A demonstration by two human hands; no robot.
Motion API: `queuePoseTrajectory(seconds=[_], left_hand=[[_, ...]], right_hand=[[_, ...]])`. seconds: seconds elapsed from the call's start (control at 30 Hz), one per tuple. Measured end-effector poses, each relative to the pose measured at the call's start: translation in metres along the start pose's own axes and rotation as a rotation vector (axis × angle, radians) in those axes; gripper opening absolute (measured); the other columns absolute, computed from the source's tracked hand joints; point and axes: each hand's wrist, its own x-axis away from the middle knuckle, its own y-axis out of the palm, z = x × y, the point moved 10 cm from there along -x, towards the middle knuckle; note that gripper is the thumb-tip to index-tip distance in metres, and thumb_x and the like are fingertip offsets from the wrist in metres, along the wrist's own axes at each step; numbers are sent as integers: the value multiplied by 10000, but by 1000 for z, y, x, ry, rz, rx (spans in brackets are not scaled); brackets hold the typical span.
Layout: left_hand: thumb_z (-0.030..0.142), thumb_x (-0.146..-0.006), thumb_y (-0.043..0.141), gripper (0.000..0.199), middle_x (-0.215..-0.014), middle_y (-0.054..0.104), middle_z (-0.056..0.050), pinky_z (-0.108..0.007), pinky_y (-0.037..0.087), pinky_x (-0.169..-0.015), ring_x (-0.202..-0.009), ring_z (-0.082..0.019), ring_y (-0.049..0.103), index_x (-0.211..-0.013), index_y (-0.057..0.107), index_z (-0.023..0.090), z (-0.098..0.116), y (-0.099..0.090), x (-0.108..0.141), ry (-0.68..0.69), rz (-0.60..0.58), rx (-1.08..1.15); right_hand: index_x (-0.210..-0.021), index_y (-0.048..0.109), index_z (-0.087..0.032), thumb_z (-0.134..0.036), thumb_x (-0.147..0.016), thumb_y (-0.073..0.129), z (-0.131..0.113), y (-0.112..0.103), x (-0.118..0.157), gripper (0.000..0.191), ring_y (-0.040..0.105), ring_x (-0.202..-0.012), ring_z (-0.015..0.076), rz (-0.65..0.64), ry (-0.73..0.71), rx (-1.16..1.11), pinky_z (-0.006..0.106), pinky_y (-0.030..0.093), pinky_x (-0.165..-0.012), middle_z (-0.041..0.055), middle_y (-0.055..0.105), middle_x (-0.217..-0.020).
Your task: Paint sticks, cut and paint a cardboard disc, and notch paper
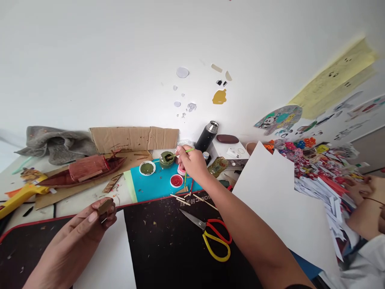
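Observation:
Between the fingertips of my left hand [87,228] is a small brownish-green piece [104,206], held above a white paper sheet [116,257]. My right hand [191,161] pinches a green-handled brush [189,150], whose tip is down in an open jar of dark green paint [166,159]. Left of the jar sits a white lid with green paint [147,168]. A lid of red paint [176,181] lies in front, on the blue sheet [141,186]. Red-and-yellow scissors [204,225] rest on the black mat [159,245].
A red model boat [87,168] and a yellow glue gun [22,198] are at the left. Behind my right hand stands a black thermos [207,136]. Large white paper [270,200] covers the right, beside another person's hands [361,196] and paper strips.

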Motion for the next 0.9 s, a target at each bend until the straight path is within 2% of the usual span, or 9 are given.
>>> queuePoseTrajectory(seconds=[0.2,0.37,0.53,0.7,0.8,0.9], left_hand=[[568,-306,1089,676,-986,846,-89,-256,667,-763,-994,-288,720,-885,916,267,-1,4,5,-3,44,-84],[578,-342,1083,623,-1003,843,-57,-244,660,-796,-984,-265,715,-875,918,302,0,5,9,-22,29,-107],[582,-305,1084,650,-988,836,-66,-252,659,-767,-955,-269,708,-861,920,287,0,10,14,-31,44,-109],[538,-218,1101,681,-966,831,-59,-247,658,-751,-968,-267,698,-815,913,269,-1,13,17,-65,90,-85],[534,-218,1101,676,-961,824,-59,-246,657,-733,-962,-263,693,-808,910,264,0,16,18,-60,80,-85],[538,-237,1101,661,-937,812,-63,-250,655,-719,-941,-261,688,-804,909,259,0,18,18,-50,62,-86]], right_hand=[[-905,698,-238,-415,-1186,503,-3,19,-10,385,652,-534,154,-91,-4,130,277,476,-665,-48,663,-612],[-965,710,-241,-473,-1214,408,-11,13,-14,455,698,-624,173,-71,-21,185,275,469,-679,-17,707,-689],[-946,735,-232,-408,-1199,502,-13,18,-12,386,698,-689,191,-131,-55,310,284,449,-720,-5,730,-706],[-1010,749,-230,-415,-1218,452,-10,18,-10,406,700,-696,189,-133,-51,327,283,431,-701,-2,759,-750],[-987,749,-229,-391,-1201,517,-12,19,-10,355,698,-710,197,-149,-63,350,288,419,-711,-1,757,-745],[-1013,747,-228,-388,-1219,461,-13,18,-12,387,713,-738,199,-141,-68,365,289,419,-723,11,773,-779]])
